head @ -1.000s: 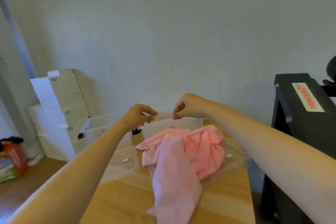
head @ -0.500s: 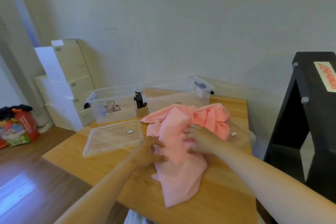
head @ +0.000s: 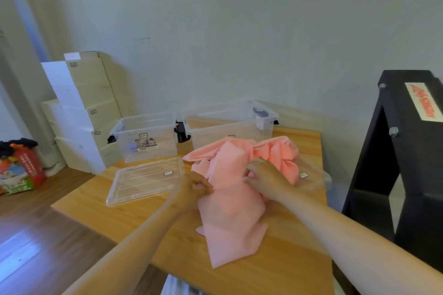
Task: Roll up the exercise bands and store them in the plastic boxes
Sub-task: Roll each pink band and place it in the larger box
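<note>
A crumpled pink exercise band (head: 230, 218) lies in a heap on the wooden table (head: 134, 218), partly over a clear lid (head: 314, 179). My left hand (head: 191, 187) pinches the band's left edge. My right hand (head: 266, 177) grips a fold near the heap's middle. Two clear plastic boxes stand open at the table's far edge: a smaller box (head: 146, 139) on the left and a larger box (head: 230, 122) behind the band. A second clear lid (head: 143, 179) lies flat in front of the smaller box.
A black stand (head: 407, 151) with a red-lettered label rises right of the table. Stacked cardboard boxes (head: 81, 108) lean against the wall at the left. A colourful bag (head: 19, 167) sits on the wooden floor.
Both hands came down from in front of the wall onto the pink band and took hold of it. My view tilted down toward the table.
</note>
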Action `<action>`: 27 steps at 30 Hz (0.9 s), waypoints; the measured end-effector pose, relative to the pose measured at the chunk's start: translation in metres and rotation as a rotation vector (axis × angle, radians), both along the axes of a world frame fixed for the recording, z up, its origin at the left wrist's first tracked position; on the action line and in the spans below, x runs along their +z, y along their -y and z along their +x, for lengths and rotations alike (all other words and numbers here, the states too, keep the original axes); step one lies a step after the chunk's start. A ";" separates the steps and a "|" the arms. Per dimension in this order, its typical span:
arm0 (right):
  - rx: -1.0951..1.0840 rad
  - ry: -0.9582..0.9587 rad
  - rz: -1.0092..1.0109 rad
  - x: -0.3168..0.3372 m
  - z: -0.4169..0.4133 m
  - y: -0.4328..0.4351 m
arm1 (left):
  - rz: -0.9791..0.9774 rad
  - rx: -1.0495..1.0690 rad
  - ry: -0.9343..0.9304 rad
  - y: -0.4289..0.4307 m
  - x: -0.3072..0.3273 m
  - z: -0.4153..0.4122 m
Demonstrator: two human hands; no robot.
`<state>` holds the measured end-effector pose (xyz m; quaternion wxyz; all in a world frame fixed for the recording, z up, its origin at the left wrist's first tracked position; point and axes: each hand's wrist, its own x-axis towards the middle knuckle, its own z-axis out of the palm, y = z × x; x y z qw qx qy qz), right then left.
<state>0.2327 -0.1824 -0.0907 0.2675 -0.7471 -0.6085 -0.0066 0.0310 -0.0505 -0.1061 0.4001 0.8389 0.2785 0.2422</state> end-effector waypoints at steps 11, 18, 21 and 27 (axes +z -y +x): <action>-0.046 -0.108 0.408 0.182 0.008 -0.009 | 0.319 0.019 0.295 -0.032 0.201 0.028; -0.022 -0.068 0.586 0.274 0.005 0.009 | 0.479 -0.018 0.352 -0.011 0.300 0.021; 0.003 -0.093 0.655 0.299 0.002 0.021 | 0.426 -0.075 0.385 0.002 0.329 0.012; 0.174 -0.412 0.661 0.308 -0.002 0.040 | 0.221 -0.171 0.342 0.009 0.333 0.000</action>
